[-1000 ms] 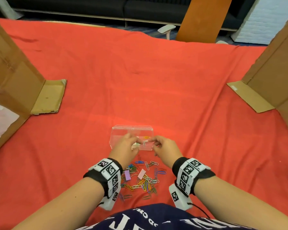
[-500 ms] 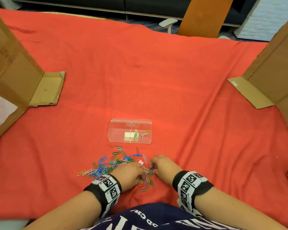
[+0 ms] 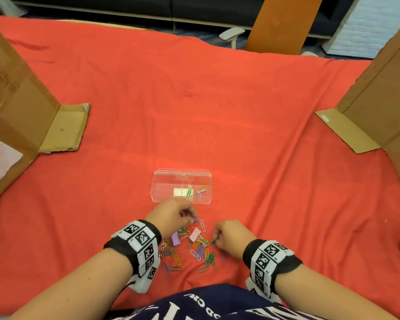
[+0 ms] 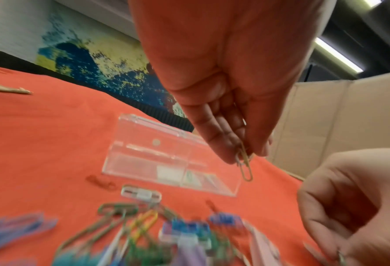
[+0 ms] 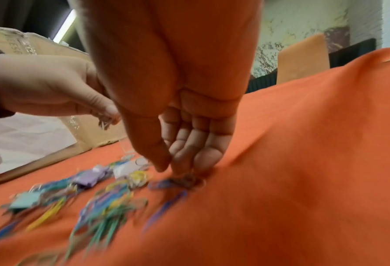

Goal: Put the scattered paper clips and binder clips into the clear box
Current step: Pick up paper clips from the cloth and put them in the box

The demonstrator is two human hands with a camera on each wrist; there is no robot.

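I am working the pick-up step. My left hand is pinching a pale paper clip between thumb and fingertips, just off the near edge of the clear box, which is sitting open at 12 o'clock from the pile, a few clips and a white binder clip already inside. My right hand is pressing curled fingers into the clip pile at its 3 o'clock edge; whether it is gripping one, I cannot tell. A pink binder clip and a purple binder clip are lying in the scatter. Next move, I judge: carrying the left clip toward 12 o'clock, over the rim, releasing.
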